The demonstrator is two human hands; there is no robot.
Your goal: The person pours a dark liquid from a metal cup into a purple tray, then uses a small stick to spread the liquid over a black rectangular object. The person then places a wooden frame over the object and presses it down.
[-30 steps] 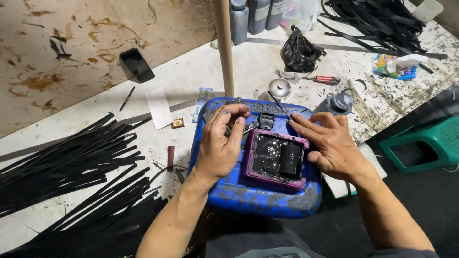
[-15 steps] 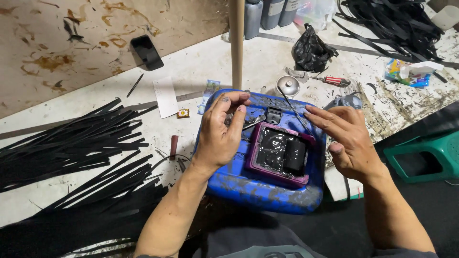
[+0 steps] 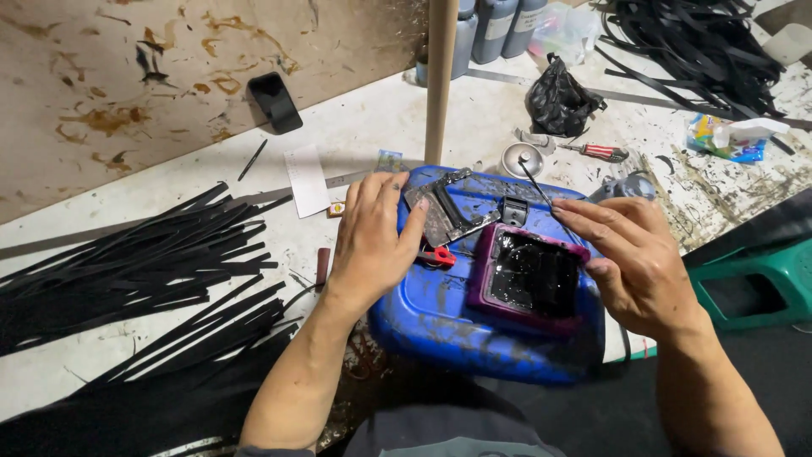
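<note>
On the blue container [image 3: 474,330], both hands work best kept low and steady: the left hand [image 3: 372,241] lies flat, fingers together, on its left edge touching the metal plate [image 3: 447,211], while the right hand [image 3: 639,262], fingers loosely apart, has drawn rightward off the purple ink tray [image 3: 529,275].

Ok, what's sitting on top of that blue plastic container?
On the blue container sit a purple tray of black ink, a grimy metal plate and a small red piece. The left hand covers its left edge.
</note>
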